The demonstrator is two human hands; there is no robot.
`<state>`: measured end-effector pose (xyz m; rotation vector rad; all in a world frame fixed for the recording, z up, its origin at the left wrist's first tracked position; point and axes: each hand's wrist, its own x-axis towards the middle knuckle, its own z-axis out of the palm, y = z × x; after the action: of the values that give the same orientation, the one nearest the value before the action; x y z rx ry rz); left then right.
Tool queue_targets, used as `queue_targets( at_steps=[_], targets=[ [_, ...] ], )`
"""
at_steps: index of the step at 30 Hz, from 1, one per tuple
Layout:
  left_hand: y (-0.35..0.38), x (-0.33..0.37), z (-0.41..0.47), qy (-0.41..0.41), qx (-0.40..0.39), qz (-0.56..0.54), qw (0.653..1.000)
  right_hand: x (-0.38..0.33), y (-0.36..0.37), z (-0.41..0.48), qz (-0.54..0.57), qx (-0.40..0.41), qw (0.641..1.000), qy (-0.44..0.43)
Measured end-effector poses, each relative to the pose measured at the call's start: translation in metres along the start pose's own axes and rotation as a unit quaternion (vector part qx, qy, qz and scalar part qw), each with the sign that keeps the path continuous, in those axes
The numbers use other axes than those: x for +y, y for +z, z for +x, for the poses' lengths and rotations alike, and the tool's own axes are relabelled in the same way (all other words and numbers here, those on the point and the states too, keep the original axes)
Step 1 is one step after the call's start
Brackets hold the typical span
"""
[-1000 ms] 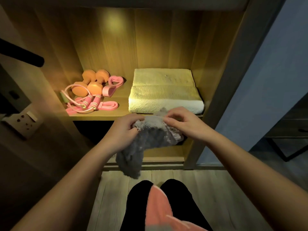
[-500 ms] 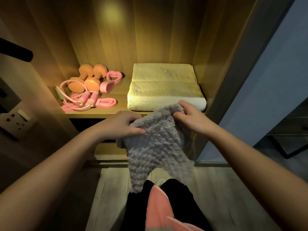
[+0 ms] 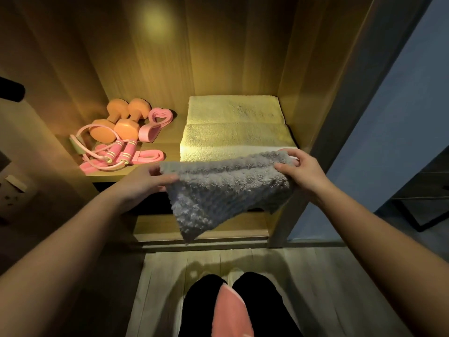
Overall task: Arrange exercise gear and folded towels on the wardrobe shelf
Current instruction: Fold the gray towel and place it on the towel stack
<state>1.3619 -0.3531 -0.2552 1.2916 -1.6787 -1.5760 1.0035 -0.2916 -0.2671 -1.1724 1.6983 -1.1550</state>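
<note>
A fluffy grey towel (image 3: 223, 190) hangs spread out in front of the wardrobe shelf (image 3: 170, 148). My left hand (image 3: 145, 182) pinches its upper left corner and my right hand (image 3: 302, 173) pinches its upper right corner. Behind it, a folded pale towel (image 3: 233, 127) lies on the right half of the shelf. On the left half sit two orange dumbbells (image 3: 119, 121), a pink heart-shaped grip (image 3: 155, 125), a pink skipping rope (image 3: 114, 154) and a pink resistance band (image 3: 150, 156).
The wardrobe's side panel (image 3: 340, 117) stands right of the shelf, with a lower shelf (image 3: 201, 227) beneath. A wall socket (image 3: 12, 188) is at far left. A pink item (image 3: 230, 312) rests between my dark-clad legs (image 3: 201, 302) over the wooden floor.
My hands have moved apart, stretching the grey towel from a bunched lump into a wide sheet, and lifted it closer to the shelf's front edge.
</note>
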Motion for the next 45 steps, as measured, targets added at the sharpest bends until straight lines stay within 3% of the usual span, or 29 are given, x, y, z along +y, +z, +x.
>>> queue_targets(
  at_steps=[2,4,12,21,28,33,37,41,43,45],
  targets=[
    [0.004,-0.005,0.008,0.004,0.059,-0.113,0.992,0.004,-0.001,0.004,0.028,0.012,0.999,0.019],
    [0.012,-0.008,0.018,0.007,0.111,-0.143,0.983,0.007,0.0,0.008,0.06,0.029,0.998,0.018],
    [0.033,-0.003,0.078,0.038,0.261,-0.05,0.963,0.007,-0.001,0.052,0.089,0.153,0.983,-0.039],
    [0.03,0.011,0.161,0.021,0.372,0.109,0.921,0.008,0.006,0.127,0.008,0.214,0.976,-0.045],
    [0.021,0.006,0.205,0.043,0.355,0.222,0.907,0.012,0.014,0.175,-0.058,0.2,0.978,-0.034],
    [0.023,0.009,0.216,-0.035,0.34,0.372,0.863,0.016,0.02,0.201,-0.112,0.194,0.974,-0.026],
    [0.024,0.005,0.22,-0.07,0.335,0.364,0.866,0.026,0.026,0.208,-0.205,0.167,0.964,-0.017],
    [0.026,0.014,0.218,0.041,0.357,0.457,0.814,0.016,0.028,0.203,-0.357,0.185,0.915,-0.024],
    [0.041,0.019,0.211,0.131,0.309,0.462,0.821,0.007,0.04,0.19,-0.373,0.181,0.906,-0.088],
    [0.066,0.016,0.206,0.183,0.245,0.483,0.821,0.004,0.061,0.172,-0.393,0.085,0.905,-0.135]
  ],
)
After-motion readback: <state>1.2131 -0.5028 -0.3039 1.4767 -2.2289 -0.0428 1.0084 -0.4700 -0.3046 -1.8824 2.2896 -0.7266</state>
